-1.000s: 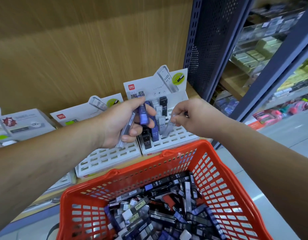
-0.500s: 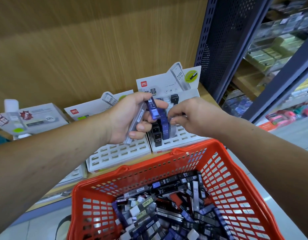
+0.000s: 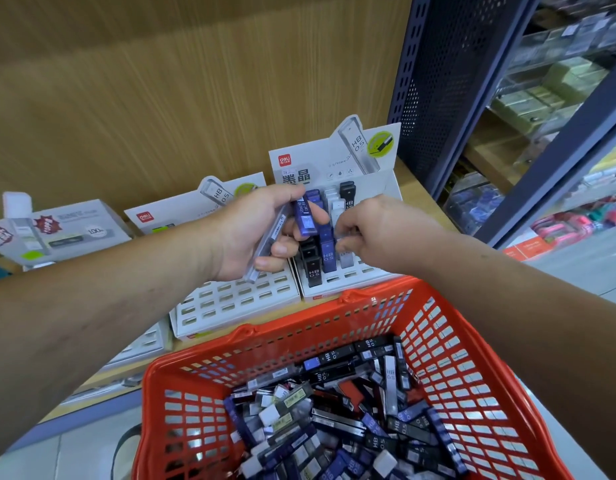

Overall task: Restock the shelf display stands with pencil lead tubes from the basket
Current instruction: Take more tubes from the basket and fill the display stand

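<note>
I see my left hand (image 3: 254, 233) clenched around two pencil lead tubes: a blue tube (image 3: 305, 219) under the thumb and a clear tube (image 3: 265, 252) slanting down through the fingers. It is above the seam between two white display stands. The right stand (image 3: 355, 273) sits at the right end of the shelf (image 3: 419, 188), near the front edge. Black, blue and pale tubes stand upright in its back rows, and its front slots are open. My right hand (image 3: 382, 233) hovers over the pale column with fingers curled tight (blur hides whether they pinch a tube, so I cannot tell). The left stand (image 3: 237, 301), just beside it, shows rows of open slots. A red basket (image 3: 337, 317) of loose tubes (image 3: 334, 427) sits close against the shelf's front edge, below both hands. A dark perforated upright (image 3: 438, 81) walls off the right side.
</note>
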